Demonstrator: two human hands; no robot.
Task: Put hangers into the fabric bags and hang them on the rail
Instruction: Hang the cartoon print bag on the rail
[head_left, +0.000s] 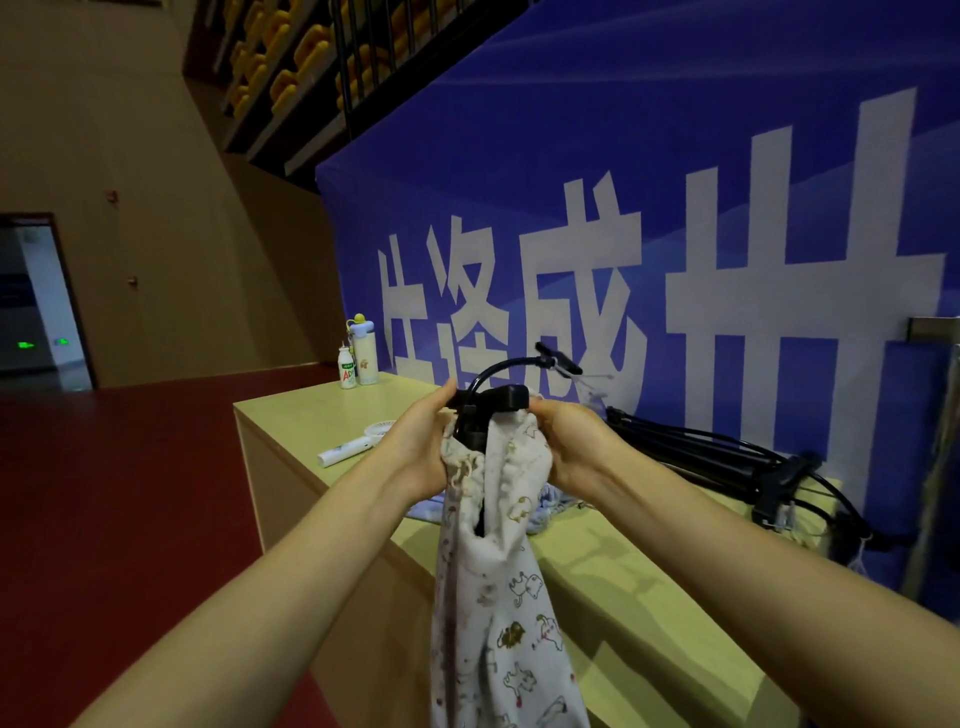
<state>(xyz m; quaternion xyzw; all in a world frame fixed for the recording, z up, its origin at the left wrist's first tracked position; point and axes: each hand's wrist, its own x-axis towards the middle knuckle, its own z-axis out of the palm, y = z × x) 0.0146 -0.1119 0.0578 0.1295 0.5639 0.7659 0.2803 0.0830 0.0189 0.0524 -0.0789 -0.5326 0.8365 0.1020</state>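
Hands held out ahead of the wearer, meeting over the near corner of a pale wooden counter (291, 410). Between them is a black hanger (493, 400), its short top bar lying level from left to right, its hook arching up and off to the right.

A white fabric bag (493, 597) printed with small animals hangs straight down from that bar, long axis vertical, its lower end out of view. Its gathered mouth bunches round the hanger's neck.

The left hand (415, 447) has its fingers curled round the bag's gathered top, thumb pressed to the bar's left end. The right hand (576, 447) grips the bag's upper edge by the bar's right end, fingers closed on the cloth. Both hands sit equally near, one at each end.

The bar and hook stand clear above the cloth, so the hanger looks only partly seated; the likely next move draws the cloth upward along that vertical line.

A pile of spare black hangers (727, 457) lies on the counter to the right. Two bottles (358, 358) stand at the far corner, before a blue banner (675, 156). I cannot tell where the rail is.
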